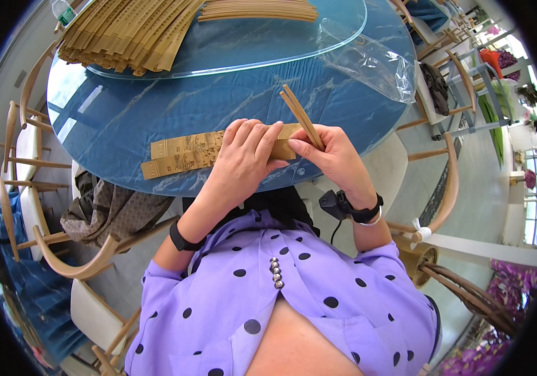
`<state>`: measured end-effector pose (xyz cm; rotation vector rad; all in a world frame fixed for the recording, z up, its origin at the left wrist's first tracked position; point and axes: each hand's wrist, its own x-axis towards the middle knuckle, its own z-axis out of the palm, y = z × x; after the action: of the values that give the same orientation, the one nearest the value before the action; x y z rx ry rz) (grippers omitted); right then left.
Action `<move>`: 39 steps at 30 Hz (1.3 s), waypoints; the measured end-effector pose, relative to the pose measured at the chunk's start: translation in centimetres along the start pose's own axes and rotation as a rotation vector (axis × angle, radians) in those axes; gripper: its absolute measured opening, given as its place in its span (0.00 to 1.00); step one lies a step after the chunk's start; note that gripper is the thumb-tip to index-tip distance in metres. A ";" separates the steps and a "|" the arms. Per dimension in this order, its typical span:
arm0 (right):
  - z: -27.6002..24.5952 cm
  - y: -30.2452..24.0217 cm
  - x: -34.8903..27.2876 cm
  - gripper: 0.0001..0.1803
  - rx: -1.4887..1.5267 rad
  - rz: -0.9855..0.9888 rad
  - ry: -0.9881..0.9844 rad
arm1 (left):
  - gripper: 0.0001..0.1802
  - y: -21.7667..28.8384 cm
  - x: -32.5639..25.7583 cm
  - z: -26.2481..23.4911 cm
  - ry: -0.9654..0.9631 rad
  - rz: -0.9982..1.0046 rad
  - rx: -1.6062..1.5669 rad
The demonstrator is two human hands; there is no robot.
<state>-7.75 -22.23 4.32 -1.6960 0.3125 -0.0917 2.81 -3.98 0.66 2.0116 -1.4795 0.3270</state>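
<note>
Two brown printed paper chopstick sleeves lie overlapped near the table's front edge, the farther one (174, 146) and the nearer one (171, 167). My left hand (243, 150) bends over their middle, fingers close together and thumb against the nearer sleeve, hiding part of both. A pair of wooden chopsticks (299, 114) slants up and left out of my right hand (332, 153). That hand pinches them between thumb and fingers, its thumb beside the right end of the nearer sleeve. Whether it also grips the paper is hard to see.
A glass turntable (237, 71) covers the far part of the blue marbled table (118, 144). On it are a fanned pile of paper sleeves (137, 34) and a bundle of chopsticks (256, 10). Clear plastic wrap (368, 62) lies right. Wooden chairs (83, 269) surround the table.
</note>
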 end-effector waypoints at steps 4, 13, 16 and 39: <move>-0.4 -0.1 0.1 0.10 0.084 0.045 -0.067 | 0.34 -0.5 -0.4 0.1 -0.058 -0.007 -0.039; -0.3 -0.5 0.4 0.13 0.296 0.108 -0.214 | 0.32 -0.8 -0.4 -0.6 -0.053 0.061 -0.062; 0.2 -0.2 0.4 0.11 0.314 0.141 -0.213 | 0.32 -0.7 -0.5 -0.4 -0.044 0.086 -0.061; 0.4 0.2 0.4 0.17 -0.165 -0.029 -0.121 | 0.26 -1.3 -0.6 -0.3 0.034 0.126 0.016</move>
<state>-7.28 -21.98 4.04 -1.8609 0.2096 0.0154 3.88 -3.08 0.10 1.9197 -1.5903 0.4240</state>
